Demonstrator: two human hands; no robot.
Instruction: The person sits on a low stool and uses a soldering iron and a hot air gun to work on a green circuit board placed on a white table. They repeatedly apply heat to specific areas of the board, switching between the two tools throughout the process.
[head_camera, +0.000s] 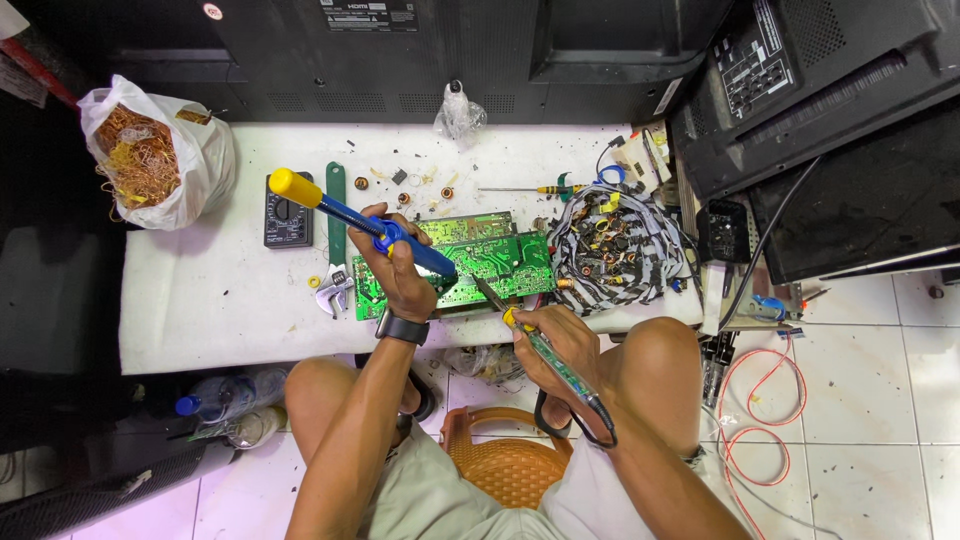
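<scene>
Head view: two hands, left (400, 272) gripping one desoldering pump (355, 222), right (560, 335) one soldering iron (540, 345); two circuit boards (495, 262).

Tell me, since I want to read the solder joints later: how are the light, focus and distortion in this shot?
Head view: even, bright light on the white table, soft shadows; the circuit board is sharp but small; wide-lens bending curves the edges; black casings go dark; the left hand and right hand show no motion blur.

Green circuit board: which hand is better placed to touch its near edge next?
Probably the right hand: its soldering iron tip already points at the green circuit board near edge. The left hand holds the blue desoldering pump over the board.
</scene>
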